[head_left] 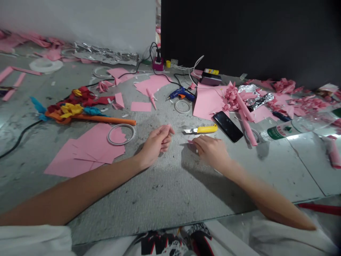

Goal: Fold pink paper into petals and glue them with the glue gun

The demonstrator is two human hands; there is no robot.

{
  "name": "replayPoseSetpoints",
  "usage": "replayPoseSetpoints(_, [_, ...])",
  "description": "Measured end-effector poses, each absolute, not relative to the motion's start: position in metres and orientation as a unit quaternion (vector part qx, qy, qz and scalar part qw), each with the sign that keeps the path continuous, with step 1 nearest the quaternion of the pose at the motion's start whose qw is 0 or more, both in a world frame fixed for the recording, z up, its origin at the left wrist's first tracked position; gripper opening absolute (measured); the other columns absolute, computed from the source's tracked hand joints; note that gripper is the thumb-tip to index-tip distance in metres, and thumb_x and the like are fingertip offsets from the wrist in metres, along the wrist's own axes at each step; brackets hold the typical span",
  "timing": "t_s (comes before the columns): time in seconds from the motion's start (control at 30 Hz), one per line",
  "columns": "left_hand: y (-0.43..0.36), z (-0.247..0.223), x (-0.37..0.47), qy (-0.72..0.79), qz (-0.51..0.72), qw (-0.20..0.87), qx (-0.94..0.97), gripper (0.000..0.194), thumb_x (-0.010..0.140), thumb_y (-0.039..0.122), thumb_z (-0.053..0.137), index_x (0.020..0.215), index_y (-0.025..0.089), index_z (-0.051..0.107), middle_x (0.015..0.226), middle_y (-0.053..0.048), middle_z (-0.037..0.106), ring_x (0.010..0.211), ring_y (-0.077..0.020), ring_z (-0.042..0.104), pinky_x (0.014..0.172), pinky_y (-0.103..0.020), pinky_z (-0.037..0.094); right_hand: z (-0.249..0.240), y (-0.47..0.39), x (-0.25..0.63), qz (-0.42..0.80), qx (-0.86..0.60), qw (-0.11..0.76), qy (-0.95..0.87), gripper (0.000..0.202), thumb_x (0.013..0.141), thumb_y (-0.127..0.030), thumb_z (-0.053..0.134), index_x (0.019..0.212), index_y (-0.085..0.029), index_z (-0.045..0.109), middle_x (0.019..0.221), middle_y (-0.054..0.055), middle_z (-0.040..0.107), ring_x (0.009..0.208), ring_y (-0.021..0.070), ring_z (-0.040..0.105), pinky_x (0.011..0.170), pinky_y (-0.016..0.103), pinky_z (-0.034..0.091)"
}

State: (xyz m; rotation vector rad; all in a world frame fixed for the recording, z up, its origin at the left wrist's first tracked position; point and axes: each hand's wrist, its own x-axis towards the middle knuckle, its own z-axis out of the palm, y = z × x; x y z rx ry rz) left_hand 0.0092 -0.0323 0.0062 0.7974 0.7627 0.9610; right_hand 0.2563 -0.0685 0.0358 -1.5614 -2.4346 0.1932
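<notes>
My left hand [157, 145] rests on the grey table with its fingers curled in and the thumb against the index finger; whatever may be between them is too small to make out. Opposite it, my right hand [214, 153] is closed, with a small pink paper piece [190, 142] showing at its fingertips. Just beyond the right hand lies a yellow utility knife [206, 129], its blade out and pointing left. Farther off are a pink paper rectangle [141, 106], a rolled pink paper cone [151, 97] and a blue glue gun [181, 94].
Pink paper sheets [93, 144] and a tape ring [121, 134] lie left, below an orange stick with paper flowers [106, 118]. At right are a phone [227, 126], a pink paper flower stem [244, 108] and a plastic bottle [287, 129]. A black cord [21, 137] crosses the left.
</notes>
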Motion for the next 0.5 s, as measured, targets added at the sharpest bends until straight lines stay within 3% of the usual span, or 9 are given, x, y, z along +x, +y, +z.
replayPoseSetpoints(0.1, [-0.033, 0.008, 0.013, 0.347, 0.498, 0.720, 0.336, 0.053, 0.094, 0.070, 0.076, 0.089, 0.019, 0.064, 0.072, 0.004, 0.045, 0.054, -0.0066, 0.036, 0.049, -0.019, 0.033, 0.034, -0.057, 0.237, 0.355, -0.530, 0.320, -0.700, 0.021, 0.097, -0.040, 0.078, 0.090, -0.021, 0.079, 0.084, 0.005, 0.078, 0.073, 0.0196, 0.068, 0.065, 0.032, 0.051])
replayPoseSetpoints(0.23, [-0.036, 0.006, 0.016, 0.337, 0.547, 0.692, 0.331, 0.049, 0.096, 0.068, 0.076, 0.094, 0.019, 0.070, 0.089, -0.002, 0.064, 0.073, -0.0117, 0.059, 0.065, -0.023, 0.051, 0.024, -0.044, 0.193, 0.570, -0.476, 0.402, -0.536, 0.034, 0.079, -0.052, 0.093, 0.088, -0.021, 0.081, 0.083, 0.002, 0.076, 0.072, 0.0170, 0.065, 0.069, 0.032, 0.055])
replayPoseSetpoints(0.33, [-0.037, 0.002, 0.017, 0.325, 0.546, 0.696, 0.335, 0.055, 0.091, 0.072, 0.078, 0.103, 0.019, 0.075, 0.106, -0.007, 0.073, 0.100, -0.0197, 0.070, 0.087, -0.030, 0.058, 0.012, -0.034, 0.174, 0.561, -0.469, 0.443, -0.519, 0.038, 0.073, -0.054, 0.095, 0.081, -0.021, 0.079, 0.083, 0.002, 0.072, 0.075, 0.0166, 0.063, 0.070, 0.031, 0.054])
replayPoseSetpoints(0.5, [-0.035, -0.003, 0.020, 0.318, 0.543, 0.692, 0.353, 0.051, 0.092, 0.071, 0.078, 0.106, 0.021, 0.078, 0.127, -0.010, 0.076, 0.127, -0.0243, 0.067, 0.106, -0.033, 0.054, 0.003, -0.025, 0.173, 0.449, -0.470, 0.468, -0.599, 0.034, 0.082, -0.050, 0.091, 0.077, -0.021, 0.075, 0.092, 0.003, 0.073, 0.093, 0.0193, 0.066, 0.095, 0.037, 0.052])
